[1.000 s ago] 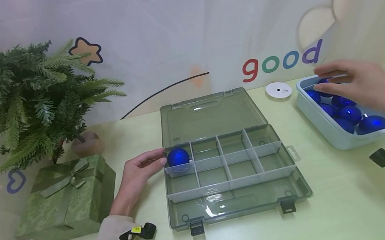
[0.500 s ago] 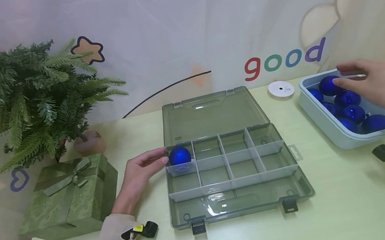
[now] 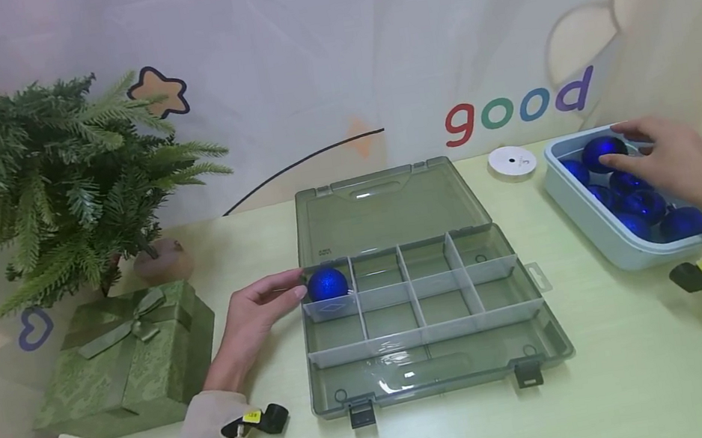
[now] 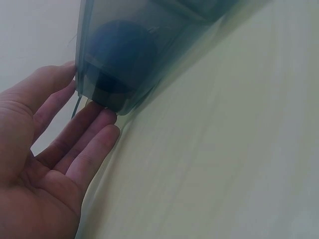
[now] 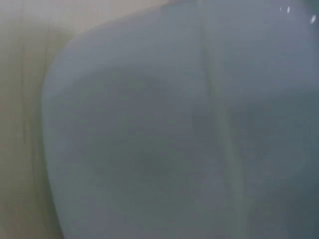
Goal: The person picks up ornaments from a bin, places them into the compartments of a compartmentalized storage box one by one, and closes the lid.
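A grey-green see-through compartment box lies with its lid folded back, a blue glitter bauble in its back left compartment. My left hand rests at the box's left edge, fingers extended. In the left wrist view its fingertips touch the corner of the box, and the bauble shows dimly through the wall. My right hand reaches over a pale blue tub of several blue baubles. Its thumb overlaps the back bauble; its other fingers are spread apart near the tub's back rim.
A white ribbon spool lies between the lid and the tub. At left, a small artificial fir tree stands behind a green gift box. A printed cloth hangs behind the table. The right wrist view shows mostly blurred tub wall.
My right hand drew back from the back bauble, then came down and left toward it again, its thumb now overlapping it. My left hand stays at the box edge.
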